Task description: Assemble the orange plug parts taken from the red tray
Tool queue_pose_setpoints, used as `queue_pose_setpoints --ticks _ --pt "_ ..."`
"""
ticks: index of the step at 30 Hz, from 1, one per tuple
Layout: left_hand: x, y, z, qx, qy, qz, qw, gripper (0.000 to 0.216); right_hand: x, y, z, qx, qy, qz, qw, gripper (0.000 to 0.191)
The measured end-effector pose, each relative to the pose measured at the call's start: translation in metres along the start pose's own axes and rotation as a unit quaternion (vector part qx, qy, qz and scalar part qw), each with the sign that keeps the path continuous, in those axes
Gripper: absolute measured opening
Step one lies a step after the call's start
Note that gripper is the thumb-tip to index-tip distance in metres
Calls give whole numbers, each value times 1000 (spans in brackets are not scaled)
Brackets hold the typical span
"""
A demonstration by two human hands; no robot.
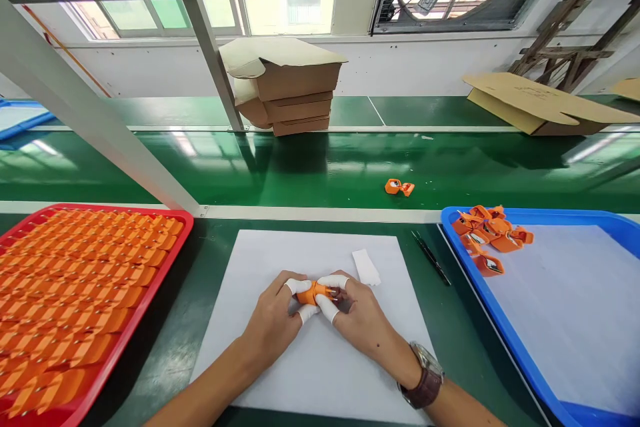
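Pinching orange part (pixel 313 293) w/ white finger cots (pixel 327 307), L hand (pixel 273 315) & R hand (pixel 363 318) both closed on it, over white sheet (pixel 320 373); prob. light, stiff, slightly slick, best held by sides.

so the left forearm (pixel 220 377) and right forearm (pixel 393 352) both come up from the bottom edge and slant inward, pretty much mirroring each other. Left hand (pixel 274 313) is in a thumb-and-index pinch, right hand (pixel 359 313) is doing the same, thumbs nearer the body. Those thumbs and index fingertips are wrapped in white, and the two pinches sit really close together
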State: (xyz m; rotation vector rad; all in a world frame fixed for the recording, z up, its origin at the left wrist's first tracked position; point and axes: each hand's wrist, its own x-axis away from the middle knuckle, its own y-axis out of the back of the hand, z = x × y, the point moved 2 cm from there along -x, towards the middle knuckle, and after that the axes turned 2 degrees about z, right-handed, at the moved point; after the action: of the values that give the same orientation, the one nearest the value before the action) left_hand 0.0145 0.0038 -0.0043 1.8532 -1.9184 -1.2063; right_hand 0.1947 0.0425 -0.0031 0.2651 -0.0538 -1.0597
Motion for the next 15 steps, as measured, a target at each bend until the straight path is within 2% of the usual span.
queue_pose_setpoints --ticks 5,10,15 --pt "2 -3 1 -19 -18 -12 1000 36 -2 2 1 -9 -2 9 1000 24" --pt "3 -6 2 -24 -33 -27 999 23 -7 5 1 -24 -16 40 999 21" --pt "-1 -5 1 7 -21 -10 1000 38 -6 2 3 -33 -9 16 999 23"
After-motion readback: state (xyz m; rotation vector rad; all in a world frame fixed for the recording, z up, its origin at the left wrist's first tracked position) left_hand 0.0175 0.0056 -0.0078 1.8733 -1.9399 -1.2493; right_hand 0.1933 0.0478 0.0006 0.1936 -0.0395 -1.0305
